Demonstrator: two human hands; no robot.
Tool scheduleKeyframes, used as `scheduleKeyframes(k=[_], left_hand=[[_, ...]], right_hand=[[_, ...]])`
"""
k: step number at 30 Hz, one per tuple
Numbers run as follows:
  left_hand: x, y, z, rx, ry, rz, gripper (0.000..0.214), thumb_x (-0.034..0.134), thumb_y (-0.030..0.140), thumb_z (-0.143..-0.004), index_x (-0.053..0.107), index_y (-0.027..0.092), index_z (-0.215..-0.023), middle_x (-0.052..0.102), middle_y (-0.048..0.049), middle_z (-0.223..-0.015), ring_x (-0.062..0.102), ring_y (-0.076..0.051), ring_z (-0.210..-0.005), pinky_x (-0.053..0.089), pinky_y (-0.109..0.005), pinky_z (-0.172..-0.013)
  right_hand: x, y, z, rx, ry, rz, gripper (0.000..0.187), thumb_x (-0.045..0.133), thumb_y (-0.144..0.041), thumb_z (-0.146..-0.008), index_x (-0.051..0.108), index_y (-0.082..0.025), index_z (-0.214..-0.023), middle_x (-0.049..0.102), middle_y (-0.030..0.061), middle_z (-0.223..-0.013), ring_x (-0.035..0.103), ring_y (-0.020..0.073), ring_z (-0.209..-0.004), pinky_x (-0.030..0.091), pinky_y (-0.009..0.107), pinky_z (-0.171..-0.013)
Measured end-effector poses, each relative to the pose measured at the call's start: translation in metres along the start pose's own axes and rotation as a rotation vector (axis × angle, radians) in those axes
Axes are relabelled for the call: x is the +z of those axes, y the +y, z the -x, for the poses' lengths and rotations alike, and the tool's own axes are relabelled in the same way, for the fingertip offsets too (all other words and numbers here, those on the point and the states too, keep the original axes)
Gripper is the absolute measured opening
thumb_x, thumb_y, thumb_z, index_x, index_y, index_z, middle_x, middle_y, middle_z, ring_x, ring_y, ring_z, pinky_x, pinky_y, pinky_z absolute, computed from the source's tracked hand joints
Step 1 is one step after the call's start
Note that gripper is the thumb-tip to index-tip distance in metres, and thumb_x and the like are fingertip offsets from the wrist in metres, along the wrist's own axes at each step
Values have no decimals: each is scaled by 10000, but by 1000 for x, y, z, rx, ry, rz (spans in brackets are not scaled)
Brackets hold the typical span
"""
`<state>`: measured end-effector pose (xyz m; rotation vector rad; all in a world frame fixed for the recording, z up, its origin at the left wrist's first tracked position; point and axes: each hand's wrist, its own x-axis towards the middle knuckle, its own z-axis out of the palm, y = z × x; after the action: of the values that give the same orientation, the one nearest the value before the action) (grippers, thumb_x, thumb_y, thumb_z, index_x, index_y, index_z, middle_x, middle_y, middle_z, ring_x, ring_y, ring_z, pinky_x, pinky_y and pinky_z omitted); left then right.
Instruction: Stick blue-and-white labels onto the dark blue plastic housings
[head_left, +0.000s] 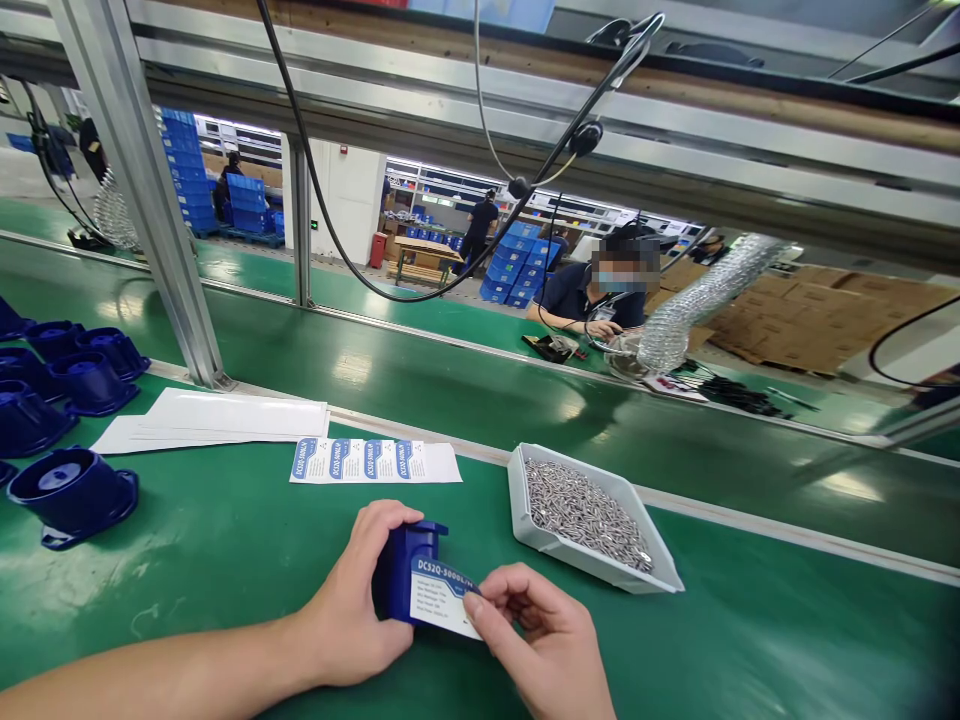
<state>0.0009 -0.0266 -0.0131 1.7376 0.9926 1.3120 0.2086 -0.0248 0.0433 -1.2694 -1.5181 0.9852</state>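
Note:
My left hand is wrapped round a blue plastic housing above the green bench, its thumb in front and fingers behind. Between thumb and forefinger, my right hand pinches the right end of a blue-and-white printed label. The label's left part lies against the face of the housing, while its right end stands off, slightly bent. Beyond my hands lies a label sheet with several similar labels on it. Part of the housing is hidden behind my left hand and the label.
A white tray full of small metal pins stands right of the label sheet. Blue housings stand at the left, near white paper sheets. A metal post and hanging cables cross the view. A co-worker sits across the conveyor belt.

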Motion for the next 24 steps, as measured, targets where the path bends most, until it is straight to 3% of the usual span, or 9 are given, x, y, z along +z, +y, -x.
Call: scheduleKeyframes(k=[24], left_hand=[[-1,0,2,2,3,-5,957,580,-50,-593,392,339,-1447,378,-83,-1453,399,-308,-1394,372,-521,-1196]], right_hand=[[-1,6,0,14,-4,-8,371,778,-527,-810,668,-182,-732,592,41,-706,497,162,-653,402,272,-621]])
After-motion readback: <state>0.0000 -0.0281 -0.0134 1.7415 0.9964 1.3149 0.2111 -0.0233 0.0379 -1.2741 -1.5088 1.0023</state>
